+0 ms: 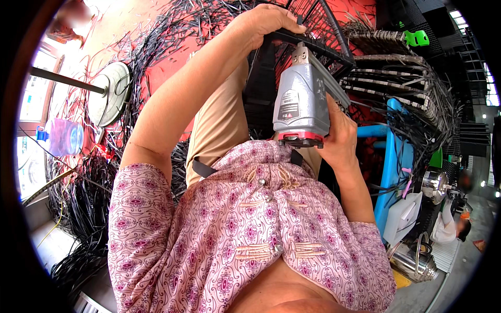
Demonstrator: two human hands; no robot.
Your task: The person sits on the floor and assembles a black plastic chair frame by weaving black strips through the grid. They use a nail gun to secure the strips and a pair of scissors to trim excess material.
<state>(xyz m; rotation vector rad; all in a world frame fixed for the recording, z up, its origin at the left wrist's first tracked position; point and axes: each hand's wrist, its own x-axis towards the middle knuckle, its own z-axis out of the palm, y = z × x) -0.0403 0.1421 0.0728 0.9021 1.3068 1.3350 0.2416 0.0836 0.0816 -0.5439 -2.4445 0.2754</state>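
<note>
In my right hand (339,133) is a silver-grey pneumatic staple gun (302,99) with a red and black end cap. My fingers are wrapped round its handle, mostly hidden behind the tool's body. The gun's metal nose points away from me, close to the edge of a black open frame (336,60) with slats or woven strips. My left hand (269,22) reaches over and holds that frame's near edge, thumb and fingers closed about it. Beneath it, the frame's lower part stands in shadow between my legs.
Heaps of loose black strips (78,208) cover the left side and the red floor (175,70). At right are stacked strip-woven frames (386,78), a green clamp-like piece (416,38), a blue chair (394,156) and a steel flask (412,261). At left stand a round pole base (109,94) and a clear water jug (65,136).
</note>
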